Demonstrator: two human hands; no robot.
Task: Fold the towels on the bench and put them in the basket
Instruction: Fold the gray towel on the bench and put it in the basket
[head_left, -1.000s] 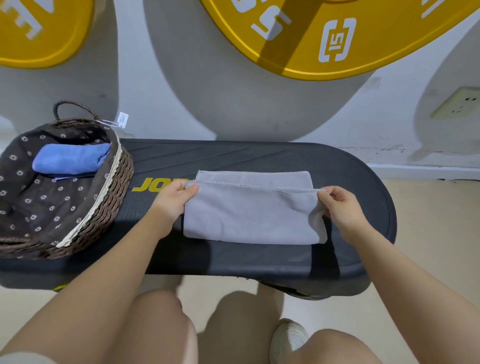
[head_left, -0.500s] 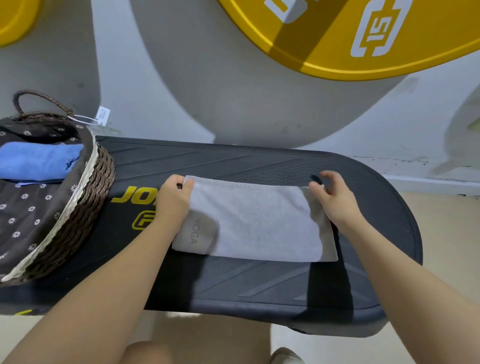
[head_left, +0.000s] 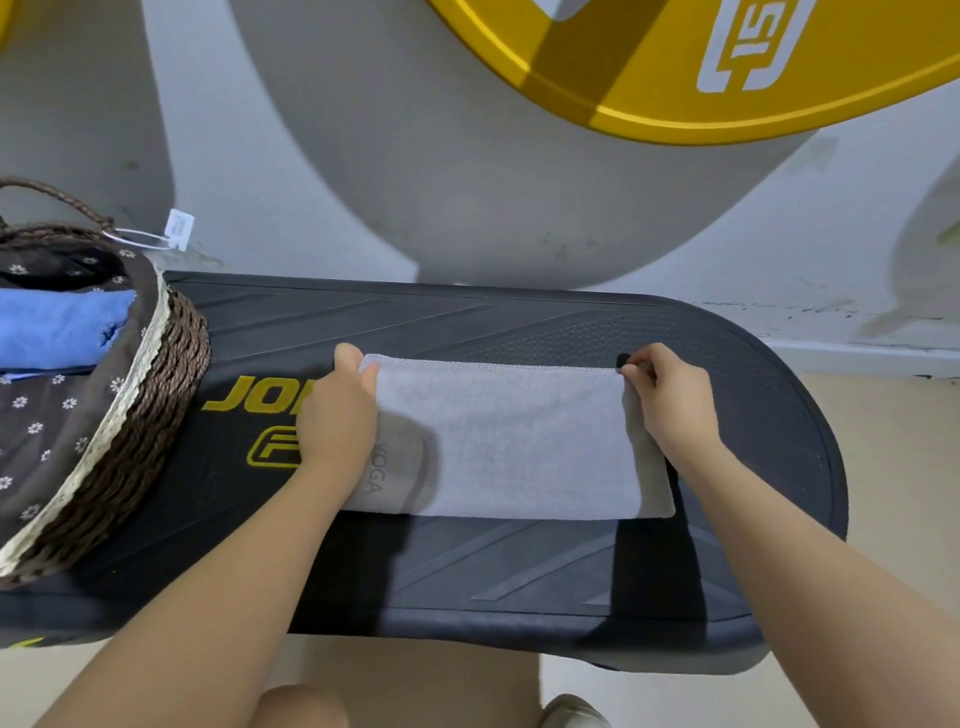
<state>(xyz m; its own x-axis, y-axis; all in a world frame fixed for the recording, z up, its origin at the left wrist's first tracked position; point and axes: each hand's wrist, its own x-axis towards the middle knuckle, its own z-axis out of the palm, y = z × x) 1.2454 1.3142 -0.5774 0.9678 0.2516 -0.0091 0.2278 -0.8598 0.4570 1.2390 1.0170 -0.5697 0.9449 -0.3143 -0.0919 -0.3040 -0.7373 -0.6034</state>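
**On the bench, a soft grey towel folded into a long strip**

On the bench, to the right of the basket, the grey towel lies flat as a long rectangle, its stitched edge along the far side. My left hand rests on the towel's end nearest the basket, thumb and fingers closed on the far corner; my right hand pinches the far corner at the end away from the basket, fingertips curled round the hem. Both hands hold cloth and nothing else.

The towel looks light and limp — thin microfibre, I judge, with no stiffness of its own. It will sag wherever I do not support it, and the layers may slide over one another on the smooth, ribbed surface of the bench. So the corners are the places to hold: pinching through all the layers at once should keep the edges together. For the next fold I would bring the end away from the basket over towards the end beside it, then lift the bundle from beneath with a flat palm.

Inside the basket, against its flowered lining, a blue towel already lies folded — the grey one should fit next to it or on top.
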